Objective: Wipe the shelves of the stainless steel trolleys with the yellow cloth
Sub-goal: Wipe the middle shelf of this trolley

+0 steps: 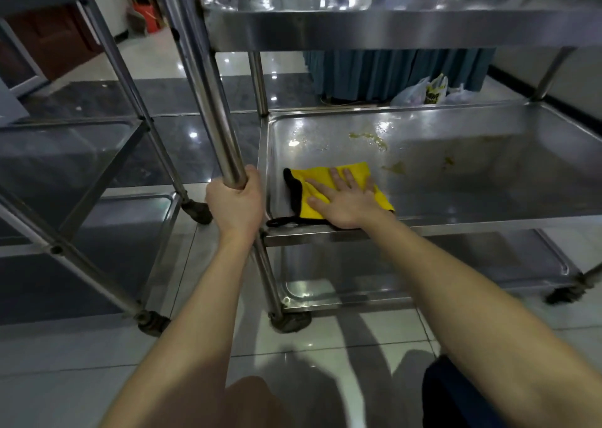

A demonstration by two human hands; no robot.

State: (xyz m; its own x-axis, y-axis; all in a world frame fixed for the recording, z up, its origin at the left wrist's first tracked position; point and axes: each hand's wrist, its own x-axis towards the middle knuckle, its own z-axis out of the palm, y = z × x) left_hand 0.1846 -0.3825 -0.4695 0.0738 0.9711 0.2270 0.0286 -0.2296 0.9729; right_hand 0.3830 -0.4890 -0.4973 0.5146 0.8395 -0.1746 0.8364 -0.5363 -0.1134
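Yellow cloth [314, 174] under flat right hand [345, 204], left hand [236, 202] round post [208, 101]

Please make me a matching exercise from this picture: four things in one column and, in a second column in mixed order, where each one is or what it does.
Column one
1. left hand
2. right hand
3. yellow cloth
4. plastic bags

Column two
a. on the floor behind the trolley
b. lies on the middle shelf
c. grips the steel pole
d. presses flat on the yellow cloth

Pairs: 1-c, 2-d, 3-b, 4-a
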